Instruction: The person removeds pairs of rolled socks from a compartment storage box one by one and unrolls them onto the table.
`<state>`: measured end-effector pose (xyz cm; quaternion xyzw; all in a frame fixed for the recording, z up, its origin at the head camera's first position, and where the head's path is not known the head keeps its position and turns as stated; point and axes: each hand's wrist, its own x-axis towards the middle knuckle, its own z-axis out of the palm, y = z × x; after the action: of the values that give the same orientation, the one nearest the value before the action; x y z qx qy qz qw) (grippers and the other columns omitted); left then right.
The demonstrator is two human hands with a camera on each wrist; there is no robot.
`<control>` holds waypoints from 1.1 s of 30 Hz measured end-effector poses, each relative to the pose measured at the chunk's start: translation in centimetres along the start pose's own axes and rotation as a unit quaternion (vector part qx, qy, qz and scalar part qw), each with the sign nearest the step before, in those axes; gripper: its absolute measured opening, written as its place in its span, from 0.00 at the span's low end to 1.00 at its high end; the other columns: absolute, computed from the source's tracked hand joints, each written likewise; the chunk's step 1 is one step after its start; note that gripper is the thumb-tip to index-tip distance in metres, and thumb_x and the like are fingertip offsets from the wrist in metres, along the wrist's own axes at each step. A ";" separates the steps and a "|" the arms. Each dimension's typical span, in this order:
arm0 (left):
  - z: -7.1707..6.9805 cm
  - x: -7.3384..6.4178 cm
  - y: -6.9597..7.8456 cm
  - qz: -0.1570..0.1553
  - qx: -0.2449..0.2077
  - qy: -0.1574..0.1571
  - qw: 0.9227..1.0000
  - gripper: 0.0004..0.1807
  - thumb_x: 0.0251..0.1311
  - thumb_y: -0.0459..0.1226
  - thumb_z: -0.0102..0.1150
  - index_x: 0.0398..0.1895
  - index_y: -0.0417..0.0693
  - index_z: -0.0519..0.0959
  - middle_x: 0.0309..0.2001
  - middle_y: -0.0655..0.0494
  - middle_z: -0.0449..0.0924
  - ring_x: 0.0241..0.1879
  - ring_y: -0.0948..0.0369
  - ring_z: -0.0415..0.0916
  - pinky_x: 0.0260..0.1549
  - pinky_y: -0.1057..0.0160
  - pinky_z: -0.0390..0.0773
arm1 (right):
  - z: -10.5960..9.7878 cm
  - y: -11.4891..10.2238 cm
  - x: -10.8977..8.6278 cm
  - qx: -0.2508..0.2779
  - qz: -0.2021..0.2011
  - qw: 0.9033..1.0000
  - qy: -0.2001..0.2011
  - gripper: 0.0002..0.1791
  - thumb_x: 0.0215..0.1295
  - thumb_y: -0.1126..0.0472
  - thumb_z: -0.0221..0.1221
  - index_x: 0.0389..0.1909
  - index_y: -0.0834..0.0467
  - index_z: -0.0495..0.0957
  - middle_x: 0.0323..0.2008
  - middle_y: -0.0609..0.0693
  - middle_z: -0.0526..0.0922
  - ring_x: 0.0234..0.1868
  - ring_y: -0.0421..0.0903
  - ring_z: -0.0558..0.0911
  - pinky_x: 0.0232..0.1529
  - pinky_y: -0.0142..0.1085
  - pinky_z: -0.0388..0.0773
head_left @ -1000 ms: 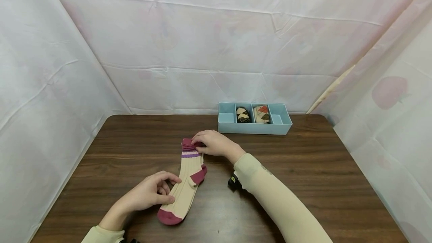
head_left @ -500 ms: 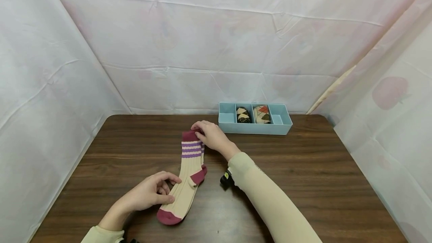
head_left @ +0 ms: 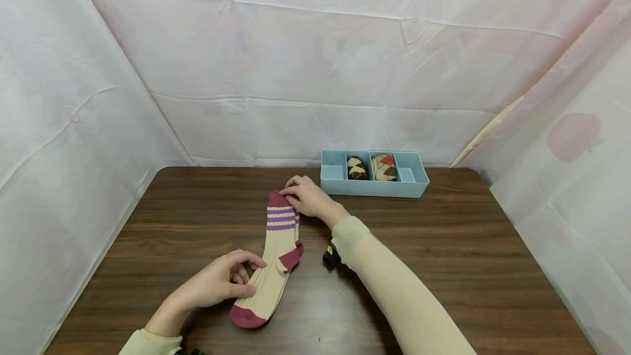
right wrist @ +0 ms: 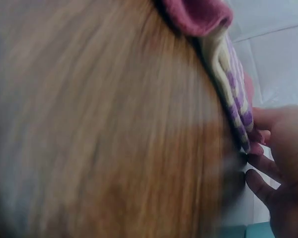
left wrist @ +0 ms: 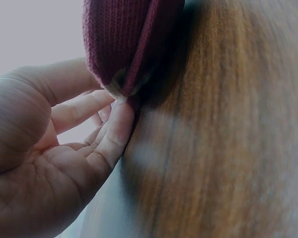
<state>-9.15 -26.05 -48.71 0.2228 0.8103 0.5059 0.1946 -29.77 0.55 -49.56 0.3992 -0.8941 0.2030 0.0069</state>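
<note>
A pair of cream socks (head_left: 276, 251) lies stacked on the table, with maroon toes, heels and cuffs and purple stripes near the top. My left hand (head_left: 212, 284) rests on the foot part from the left, thumb and index finger apart on the knit and the other fingers curled below. In the left wrist view the maroon toe (left wrist: 119, 39) sits just above that hand's fingertips. At the far end, my right hand (head_left: 308, 197) pinches the right corner of the maroon cuff (head_left: 278, 199). In the right wrist view, thumb and fingers meet at the striped cuff end.
A light blue divided box (head_left: 374, 188) stands at the table's back edge, right of the socks. Two rolled argyle socks, one dark (head_left: 356, 168) and one beige (head_left: 384, 168), fill its middle compartments. White cloth (head_left: 296, 59) hangs behind and beside the wooden table (head_left: 443, 267).
The right hand has moved away from me, drawing the gathered cuff out flat so that more purple stripes show. The left hand has stayed in place on the foot part.
</note>
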 end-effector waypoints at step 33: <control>1.4 -1.2 1.4 0.009 0.097 0.031 0.995 0.29 0.62 0.37 0.81 0.65 0.48 0.81 0.47 0.52 0.77 0.36 0.66 0.80 0.35 0.65 0.83 | -1.1 0.1 -2.7 0.040 0.016 0.998 -0.053 0.24 0.79 0.48 0.66 0.72 0.48 0.81 0.66 0.54 0.78 0.64 0.54 0.74 0.68 0.47 0.74</control>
<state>-7.19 -25.13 -47.87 0.2324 0.8588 0.4336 0.1428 -28.17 2.96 -49.04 0.3949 -0.8907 0.2172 -0.0597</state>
